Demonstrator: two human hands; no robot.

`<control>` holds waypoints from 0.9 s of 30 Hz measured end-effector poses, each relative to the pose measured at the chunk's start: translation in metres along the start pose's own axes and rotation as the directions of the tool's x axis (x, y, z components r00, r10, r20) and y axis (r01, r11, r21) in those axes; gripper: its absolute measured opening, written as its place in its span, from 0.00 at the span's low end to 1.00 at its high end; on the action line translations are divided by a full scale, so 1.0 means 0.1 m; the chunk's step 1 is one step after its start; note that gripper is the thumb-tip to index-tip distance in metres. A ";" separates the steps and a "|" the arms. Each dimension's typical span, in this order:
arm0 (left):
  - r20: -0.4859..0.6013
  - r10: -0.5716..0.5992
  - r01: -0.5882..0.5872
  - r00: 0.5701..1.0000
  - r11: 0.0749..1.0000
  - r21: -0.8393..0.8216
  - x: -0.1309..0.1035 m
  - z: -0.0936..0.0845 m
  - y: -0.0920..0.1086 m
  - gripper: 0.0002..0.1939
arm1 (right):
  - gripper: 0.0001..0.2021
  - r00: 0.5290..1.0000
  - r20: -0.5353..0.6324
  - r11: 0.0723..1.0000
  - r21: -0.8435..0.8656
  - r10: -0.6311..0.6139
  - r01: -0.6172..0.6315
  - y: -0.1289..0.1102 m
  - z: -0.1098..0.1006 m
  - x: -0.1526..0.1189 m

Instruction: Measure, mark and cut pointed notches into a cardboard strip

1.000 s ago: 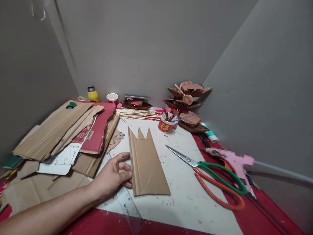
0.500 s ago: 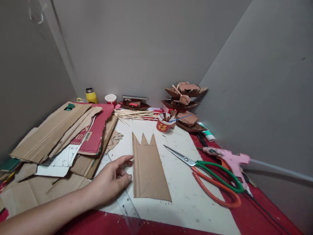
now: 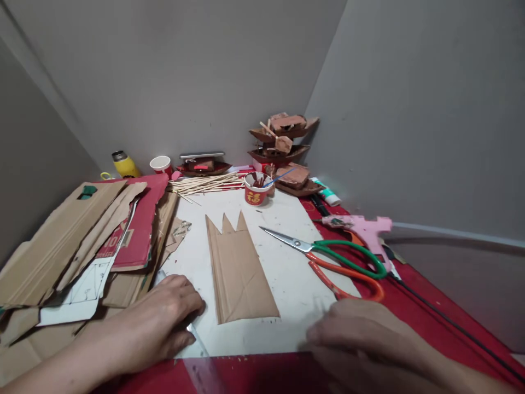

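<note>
A brown cardboard piece [image 3: 243,273] with several pointed teeth along its far edge lies flat on the white sheet [image 3: 287,339]. To its left, my left hand [image 3: 174,312] rests over a clear ruler [image 3: 199,342], fingers curled down around it. My right hand [image 3: 361,334] hovers at the lower right, blurred by motion, so its fingers and anything in them are unclear. Just beyond it are large scissors [image 3: 344,262] with one green and one orange handle, blades slightly apart and pointing left.
Stacked cardboard [image 3: 61,241] covers the left side. Thin sticks [image 3: 205,184], a red cup [image 3: 256,192] and brown model boats [image 3: 283,145] stand at the back. A pink glue gun [image 3: 369,230] with a black cable lies at the right.
The view has turned right. My left hand has moved from beside the cardboard piece down onto the ruler. My right hand has come into view at the lower right.
</note>
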State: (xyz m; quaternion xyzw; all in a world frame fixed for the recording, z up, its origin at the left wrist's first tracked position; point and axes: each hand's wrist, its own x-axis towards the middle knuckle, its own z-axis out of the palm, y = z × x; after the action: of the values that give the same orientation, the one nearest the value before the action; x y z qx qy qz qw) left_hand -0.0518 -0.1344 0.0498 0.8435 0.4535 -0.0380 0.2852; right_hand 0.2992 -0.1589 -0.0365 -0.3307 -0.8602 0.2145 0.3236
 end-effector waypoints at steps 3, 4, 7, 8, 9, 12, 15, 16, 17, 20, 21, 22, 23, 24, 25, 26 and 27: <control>0.091 0.011 -0.012 0.996 1.000 0.015 0.07 -0.06 0.05 0.10 | 0.12 0.999 -0.028 0.998 0.060 -0.030 0.032 -0.19 -0.15 0.55; 0.105 0.022 -0.024 0.994 1.000 0.017 0.07 -0.08 0.06 0.10 | 0.11 0.996 -0.044 0.996 0.043 -0.072 0.074 -0.22 -0.18 0.64; 0.104 0.051 -0.053 0.993 0.998 0.021 0.00 -0.10 0.09 0.14 | 0.10 0.964 -0.130 0.973 -0.003 -0.231 0.232 -0.22 -0.16 0.70; 0.095 0.054 -0.057 0.994 0.998 0.031 -0.05 -0.10 0.10 0.17 | 0.14 0.958 -0.150 0.969 0.000 -0.246 0.249 -0.20 -0.14 0.68; 0.080 0.055 -0.059 0.995 0.997 0.046 -0.09 -0.08 0.11 0.19 | 0.17 0.957 -0.152 0.968 0.015 -0.247 0.252 -0.18 -0.12 0.66; 0.009 0.045 -0.045 0.999 0.992 0.121 -0.21 0.01 0.12 0.23 | 0.22 0.953 -0.073 0.952 0.073 -0.293 0.298 -0.13 -0.10 0.65; 0.006 0.011 -0.012 1.000 0.985 0.171 -0.23 0.10 0.13 0.20 | 0.22 0.941 0.028 0.937 0.101 -0.338 0.334 -0.12 -0.13 0.71; 0.026 0.006 -0.010 1.000 0.988 0.155 -0.21 0.10 0.14 0.17 | 0.23 0.943 0.036 0.940 0.100 -0.330 0.325 -0.13 -0.14 0.73; 0.046 0.012 -0.017 0.999 0.993 0.119 -0.19 0.09 0.16 0.15 | 0.24 0.949 0.028 0.945 0.099 -0.314 0.310 -0.13 -0.16 0.74; 0.062 0.080 -0.076 0.995 0.995 -0.071 -0.14 -0.03 0.26 0.11 | 0.29 0.951 -0.048 0.939 0.147 -0.306 0.310 -0.14 -0.19 0.75; 0.044 0.099 -0.092 0.994 0.987 -0.132 -0.12 -0.08 0.29 0.11 | 0.29 0.951 -0.087 0.937 0.170 -0.295 0.306 -0.14 -0.20 0.75; 0.011 0.100 -0.096 0.995 0.978 -0.184 -0.11 -0.12 0.32 0.11 | 0.28 0.953 -0.134 0.938 0.183 -0.273 0.295 -0.14 -0.21 0.74; -0.060 0.066 -0.078 0.996 0.969 -0.236 -0.10 -0.16 0.33 0.12 | 0.27 0.953 -0.184 0.944 0.186 -0.240 0.273 -0.14 -0.21 0.74; -0.138 0.023 -0.064 0.990 0.951 -0.303 -0.08 -0.19 0.34 0.11 | 0.24 0.953 -0.232 0.955 0.181 -0.193 0.237 -0.14 -0.21 0.73; -0.218 -0.041 -0.045 0.975 0.925 -0.376 -0.06 -0.20 0.34 0.11 | 0.21 0.951 -0.279 0.966 0.176 -0.134 0.188 -0.14 -0.21 0.74; -0.266 -0.122 -0.015 0.956 0.886 -0.463 -0.02 -0.20 0.34 0.10 | 0.17 0.948 -0.311 0.974 0.183 -0.071 0.134 -0.14 -0.21 0.75; -0.279 -0.208 0.020 0.937 0.832 -0.555 0.02 -0.19 0.33 0.10 | 0.12 0.950 -0.313 0.976 0.206 -0.003 0.071 -0.14 -0.21 0.78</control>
State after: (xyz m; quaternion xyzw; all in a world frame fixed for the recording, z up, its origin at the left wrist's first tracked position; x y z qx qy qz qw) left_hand -0.0286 -0.1365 0.0798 0.6929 0.5367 0.2157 0.4305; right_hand 0.2639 -0.1101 0.0187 -0.3072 -0.7763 0.2451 0.4929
